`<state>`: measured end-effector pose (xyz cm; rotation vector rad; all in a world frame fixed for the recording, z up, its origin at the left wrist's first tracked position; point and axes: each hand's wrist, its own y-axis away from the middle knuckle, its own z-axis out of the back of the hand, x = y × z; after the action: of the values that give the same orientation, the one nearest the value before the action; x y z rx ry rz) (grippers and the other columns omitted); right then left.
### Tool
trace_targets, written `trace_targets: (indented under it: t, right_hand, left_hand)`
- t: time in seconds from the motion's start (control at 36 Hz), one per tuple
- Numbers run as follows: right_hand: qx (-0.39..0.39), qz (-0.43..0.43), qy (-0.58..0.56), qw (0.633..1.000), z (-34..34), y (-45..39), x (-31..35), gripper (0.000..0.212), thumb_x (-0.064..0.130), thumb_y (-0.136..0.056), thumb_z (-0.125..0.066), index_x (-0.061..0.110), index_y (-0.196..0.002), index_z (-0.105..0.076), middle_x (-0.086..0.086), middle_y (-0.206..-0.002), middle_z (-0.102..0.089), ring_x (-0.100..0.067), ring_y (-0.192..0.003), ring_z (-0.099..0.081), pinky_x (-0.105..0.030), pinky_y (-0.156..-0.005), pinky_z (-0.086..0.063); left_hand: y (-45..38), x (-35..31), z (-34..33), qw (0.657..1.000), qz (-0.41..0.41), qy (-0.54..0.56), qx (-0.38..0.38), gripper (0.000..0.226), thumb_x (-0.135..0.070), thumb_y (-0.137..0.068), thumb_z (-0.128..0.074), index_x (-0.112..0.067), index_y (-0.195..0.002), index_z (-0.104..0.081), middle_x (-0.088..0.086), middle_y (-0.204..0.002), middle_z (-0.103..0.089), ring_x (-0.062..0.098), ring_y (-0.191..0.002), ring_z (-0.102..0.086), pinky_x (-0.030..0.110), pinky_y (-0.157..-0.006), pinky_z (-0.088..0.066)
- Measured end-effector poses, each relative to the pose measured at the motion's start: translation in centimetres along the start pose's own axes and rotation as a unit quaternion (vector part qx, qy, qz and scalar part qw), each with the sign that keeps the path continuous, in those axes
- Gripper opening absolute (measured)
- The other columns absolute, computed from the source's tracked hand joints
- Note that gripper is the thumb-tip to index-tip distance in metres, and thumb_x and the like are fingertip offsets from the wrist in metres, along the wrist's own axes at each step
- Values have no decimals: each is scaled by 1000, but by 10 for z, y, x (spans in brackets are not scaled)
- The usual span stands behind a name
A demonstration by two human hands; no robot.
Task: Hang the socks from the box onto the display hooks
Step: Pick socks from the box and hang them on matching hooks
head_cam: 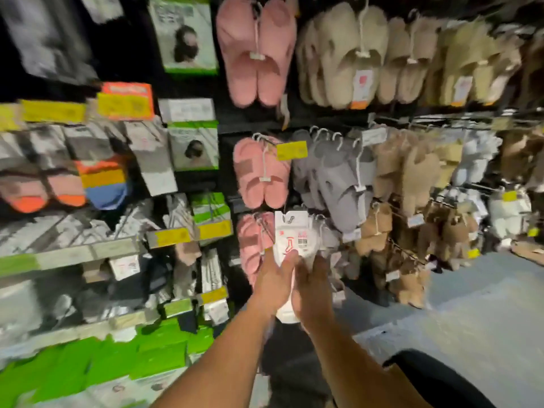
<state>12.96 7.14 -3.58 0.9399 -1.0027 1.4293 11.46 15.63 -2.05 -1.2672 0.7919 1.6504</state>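
Observation:
A white pack of socks [294, 234] with a card header, a red sock drawing and a plastic hook on top is held upright in front of the display wall. My left hand [275, 279] grips its lower left side. My right hand [312, 285] grips its lower right side. The pack's bottom end shows below the hands. It sits just in front of pink slippers [253, 242] on a low hook. The box is out of view. The picture is blurred.
Rows of pink [256, 54], beige [353, 54] and grey slippers [332, 178] hang on hooks above and to the right. Left shelves carry packaged socks and masks with yellow price tags [173, 237]. Green packs [117, 360] lie low left. Grey floor [471, 319] lies right.

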Motion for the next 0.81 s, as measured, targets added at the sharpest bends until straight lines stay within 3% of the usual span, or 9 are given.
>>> trace_targets:
  t: [0.06,0.14,0.19,0.25,0.36,0.47,0.58,0.69,0.81]
  right_hand:
    - [-6,35,18,999,-33,5,18,43,41,-102,-47,14,-135,-49,-8,-125,-62,-20,-107,-59,-25,-87,-42]
    - [9,67,62,996,-93,10,44,69,75,-90,-30,30,-140,-44,-7,-131,-62,-28,-116,-62,-40,-96,-49]
    - [8,123,69,990,-121,18,63,67,68,-95,-33,25,-146,-42,-12,-140,-55,-31,-125,-55,-33,-104,-41]
    - [49,133,79,987,-139,30,91,50,43,-102,-44,15,-143,-44,-14,-137,-55,-32,-121,-57,-19,-89,-32]
    - [74,129,36,988,-191,37,115,41,35,-103,-46,16,-140,-47,-13,-128,-62,-32,-115,-61,-24,-81,-35]
    - [65,125,-10,990,-230,37,132,31,33,-103,-47,18,-130,-51,0,-111,-64,-22,-102,-64,-13,-72,-31]
    - [30,115,-61,991,-256,26,144,20,32,-100,-54,18,-114,-54,2,-103,-68,-20,-93,-66,-11,-74,-43]
    - [-8,119,-58,991,-266,16,149,15,25,-94,-62,25,-94,-48,10,-91,-62,-4,-81,-61,-7,-71,-42]
    - [-29,107,-63,992,-276,3,145,31,49,-81,-66,20,-81,-56,1,-80,-62,-19,-76,-61,-31,-71,-49]
  left_hand:
    - [-6,10,38,997,2,11,-70,36,-37,-102,-54,-16,-131,-55,-1,-121,-66,15,-112,-62,25,-95,-44]
    - [-9,18,100,992,-12,20,-125,29,-39,-102,-55,-17,-121,-57,-4,-108,-69,18,-104,-67,25,-88,-46]
    - [-7,19,135,988,-19,24,-148,19,-33,-103,-54,-18,-114,-55,-8,-99,-66,11,-92,-65,17,-78,-39]
    - [-9,26,168,985,-38,29,-168,24,-34,-102,-54,-16,-117,-56,-4,-105,-67,13,-95,-63,14,-73,-38]
    - [-21,37,224,983,-36,44,-174,33,-43,-102,-53,-18,-123,-56,-5,-115,-68,12,-107,-64,20,-81,-44]
    - [-39,45,266,986,-39,91,-131,36,-45,-102,-50,-22,-129,-57,-6,-119,-69,4,-106,-65,13,-82,-48]
    - [-54,45,285,992,-50,66,-96,15,-30,-106,-46,-26,-120,-52,-22,-106,-59,-3,-98,-58,-4,-69,-37]
    - [-70,53,291,992,-53,48,-105,29,-37,-104,-48,-17,-124,-55,-1,-121,-64,-4,-98,-60,1,-72,-38]
    - [-82,58,294,990,-43,64,-116,35,-41,-104,-47,-19,-130,-53,-5,-122,-63,6,-106,-60,9,-76,-40]
